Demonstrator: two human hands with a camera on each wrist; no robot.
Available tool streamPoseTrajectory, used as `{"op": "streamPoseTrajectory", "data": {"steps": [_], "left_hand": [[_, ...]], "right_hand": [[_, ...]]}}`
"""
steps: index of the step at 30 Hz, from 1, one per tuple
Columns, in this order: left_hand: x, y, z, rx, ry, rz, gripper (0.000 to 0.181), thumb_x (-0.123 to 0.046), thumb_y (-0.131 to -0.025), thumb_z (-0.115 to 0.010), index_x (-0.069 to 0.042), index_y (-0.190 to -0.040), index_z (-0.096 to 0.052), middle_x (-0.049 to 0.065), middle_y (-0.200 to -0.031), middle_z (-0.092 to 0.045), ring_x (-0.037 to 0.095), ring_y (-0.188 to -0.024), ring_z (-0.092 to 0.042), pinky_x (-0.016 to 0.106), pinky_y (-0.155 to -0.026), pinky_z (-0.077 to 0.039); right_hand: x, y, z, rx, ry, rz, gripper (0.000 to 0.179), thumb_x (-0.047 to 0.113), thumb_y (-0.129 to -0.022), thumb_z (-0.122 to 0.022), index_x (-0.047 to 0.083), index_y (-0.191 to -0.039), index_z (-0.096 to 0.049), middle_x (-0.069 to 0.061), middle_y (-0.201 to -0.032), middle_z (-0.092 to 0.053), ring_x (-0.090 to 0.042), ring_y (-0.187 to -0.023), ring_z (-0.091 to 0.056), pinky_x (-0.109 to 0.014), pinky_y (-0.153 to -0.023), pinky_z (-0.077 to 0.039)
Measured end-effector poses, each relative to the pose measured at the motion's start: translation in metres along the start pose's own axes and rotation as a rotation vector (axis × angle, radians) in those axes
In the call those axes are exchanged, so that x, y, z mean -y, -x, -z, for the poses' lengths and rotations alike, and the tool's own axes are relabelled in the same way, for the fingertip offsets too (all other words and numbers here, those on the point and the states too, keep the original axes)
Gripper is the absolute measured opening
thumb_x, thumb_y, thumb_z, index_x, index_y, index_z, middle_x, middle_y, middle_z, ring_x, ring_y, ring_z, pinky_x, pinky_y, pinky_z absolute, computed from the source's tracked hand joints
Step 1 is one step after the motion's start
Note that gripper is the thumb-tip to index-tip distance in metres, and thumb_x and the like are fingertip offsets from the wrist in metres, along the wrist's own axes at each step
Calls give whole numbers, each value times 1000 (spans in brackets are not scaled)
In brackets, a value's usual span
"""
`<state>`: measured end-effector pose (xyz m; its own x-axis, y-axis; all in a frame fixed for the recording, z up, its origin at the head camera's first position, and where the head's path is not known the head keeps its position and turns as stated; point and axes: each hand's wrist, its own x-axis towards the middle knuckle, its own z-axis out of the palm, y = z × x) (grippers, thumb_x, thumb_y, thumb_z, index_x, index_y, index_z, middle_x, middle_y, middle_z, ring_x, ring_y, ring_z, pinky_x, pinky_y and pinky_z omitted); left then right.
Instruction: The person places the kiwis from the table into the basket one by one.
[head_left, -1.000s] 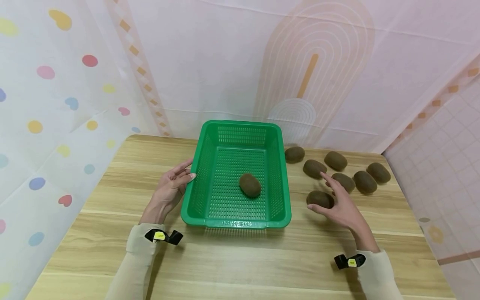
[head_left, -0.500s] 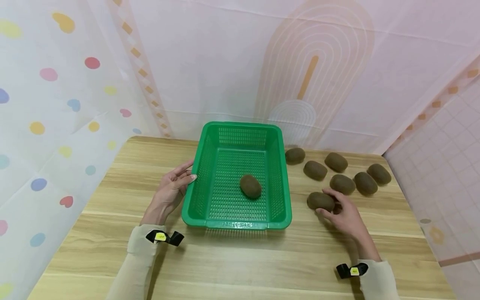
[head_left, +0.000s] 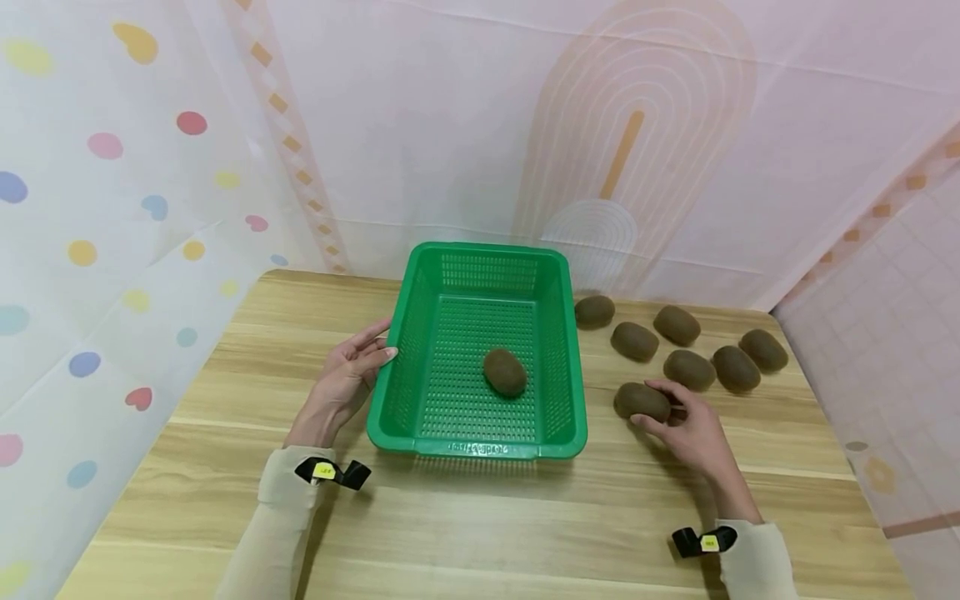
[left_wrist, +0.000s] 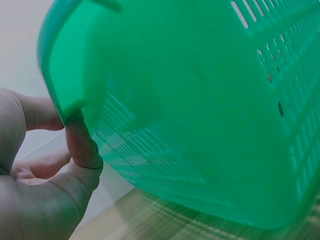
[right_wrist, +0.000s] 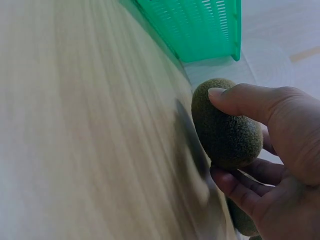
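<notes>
A green plastic basket with slotted walls stands mid-table, one brown kiwi lying on its floor. My left hand pinches the basket's left rim between thumb and fingers, which the left wrist view shows close up on the green wall. To the basket's right, my right hand grips another kiwi, thumb on one side and fingers on the other. In the right wrist view this fuzzy kiwi sits between thumb and fingertips, with a shadow on the wood beside it.
Several more kiwis lie behind and right of my right hand, among them a near one, a back one and one by the basket's wall. The wooden table meets a patterned cloth backdrop at its rear.
My right hand has closed its thumb and fingers round the nearest kiwi, after hovering spread over it. The left hand keeps its pinch on the rim. The head view shifts slightly.
</notes>
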<state>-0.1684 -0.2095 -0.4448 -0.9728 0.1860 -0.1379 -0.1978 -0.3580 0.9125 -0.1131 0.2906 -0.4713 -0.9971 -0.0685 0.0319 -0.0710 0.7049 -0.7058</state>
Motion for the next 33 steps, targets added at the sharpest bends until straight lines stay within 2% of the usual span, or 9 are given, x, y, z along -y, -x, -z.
{"op": "streamPoseTrajectory", "data": {"steps": [2,4,8,11,13,17,23,30,33], "left_hand": [[0,0,0,2,-1,0,70,2,-98,-65,0,-159,-32,-1,-107,-71,8,-92,-71,19,-80,-63],[0,0,0,2,2,0,70,2,-98,-65,0,-159,-32,-1,-106,-71,8,-91,-71,19,-80,-63],[1,0,0,2,8,2,70,2,-98,-65,0,-159,-32,-1,-105,-71,7,-90,-71,19,-79,-63],[1,0,0,3,17,8,71,2,-97,-66,-1,-159,-32,-1,-106,-70,7,-90,-71,19,-79,-63],[0,0,0,4,27,13,72,1,-97,-66,-1,-160,-31,-1,-106,-70,7,-90,-71,19,-79,-63],[0,0,0,3,37,17,72,1,-97,-67,-2,-159,-32,-1,-105,-69,7,-89,-70,19,-79,-63],[1,1,1,6,37,12,71,2,-97,-66,-2,-159,-32,-2,-104,-70,7,-88,-71,20,-78,-63],[0,1,1,13,43,7,70,3,-98,-64,-1,-160,-30,-1,-103,-71,8,-86,-72,20,-77,-64],[0,1,1,11,35,9,69,3,-98,-63,-1,-159,-31,-1,-104,-71,8,-86,-72,20,-77,-64]], "right_hand": [[2,-1,1,7,-15,-6,59,36,-92,-78,14,-144,-58,-15,-141,-61,-38,-120,-65,-49,-97,-58],[4,-2,2,10,-27,-5,60,37,-92,-78,14,-144,-58,-15,-141,-60,-39,-121,-64,-51,-99,-57],[8,-4,5,1,-30,4,59,38,-92,-79,16,-143,-59,-12,-137,-62,-31,-120,-64,-28,-97,-56],[10,-5,7,-11,-29,14,59,38,-91,-79,16,-142,-60,-10,-134,-64,-18,-117,-62,-9,-92,-50],[12,-5,8,-22,-32,26,59,37,-90,-80,16,-142,-61,-10,-133,-65,-7,-113,-60,-4,-89,-48],[17,-6,10,-43,-36,51,56,36,-90,-80,17,-140,-62,-8,-130,-66,3,-108,-57,-4,-90,-47],[28,-10,12,-59,-41,76,55,35,-91,-80,18,-140,-62,-6,-128,-66,-9,-109,-60,-8,-89,-51],[41,-14,15,-69,-57,119,56,33,-91,-80,16,-141,-61,-5,-130,-66,6,-104,-58,-5,-89,-49],[47,-16,17,-73,-76,153,55,29,-92,-80,14,-141,-61,-6,-128,-67,8,-104,-58,-4,-90,-48]]}}
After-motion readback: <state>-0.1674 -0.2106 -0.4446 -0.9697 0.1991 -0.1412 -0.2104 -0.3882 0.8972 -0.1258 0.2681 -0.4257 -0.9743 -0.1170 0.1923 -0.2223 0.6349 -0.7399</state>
